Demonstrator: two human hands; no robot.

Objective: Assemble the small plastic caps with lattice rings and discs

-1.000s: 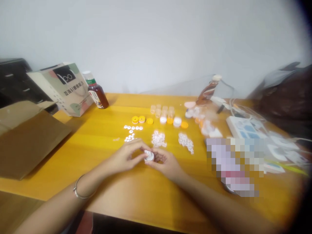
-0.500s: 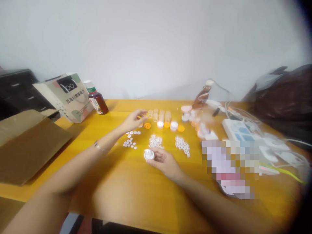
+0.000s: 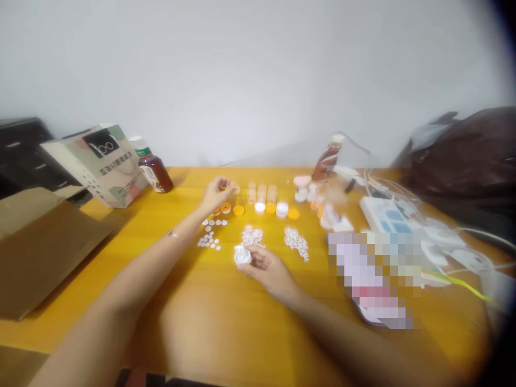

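Observation:
My right hand (image 3: 271,270) grips a white bottle cap (image 3: 242,255) by its edge, with the inside facing up. Farther back, my left hand (image 3: 216,194) pinches a small clear vial (image 3: 236,188), blurred and partly covered by the fingers. Beside it stand several more clear vials (image 3: 262,194). In front of these lies a row of caps, among them a white cap (image 3: 260,207) and an orange cap (image 3: 239,210). Nearer me are small white discs (image 3: 207,241), a heap of white rings (image 3: 252,235) and another heap of small white pieces (image 3: 296,243).
On the left are a cardboard box (image 3: 48,252), a paper bag (image 3: 108,166) and a dark red bottle (image 3: 156,172). To the right are a brown drink bottle (image 3: 327,158), a clutter of caps (image 3: 328,209), a white power strip (image 3: 385,220), cables and a blurred-out phone (image 3: 371,285).
My left hand has closed on the leftmost vial and moved it slightly away from the others. My right hand still keeps the white cap in about the same place.

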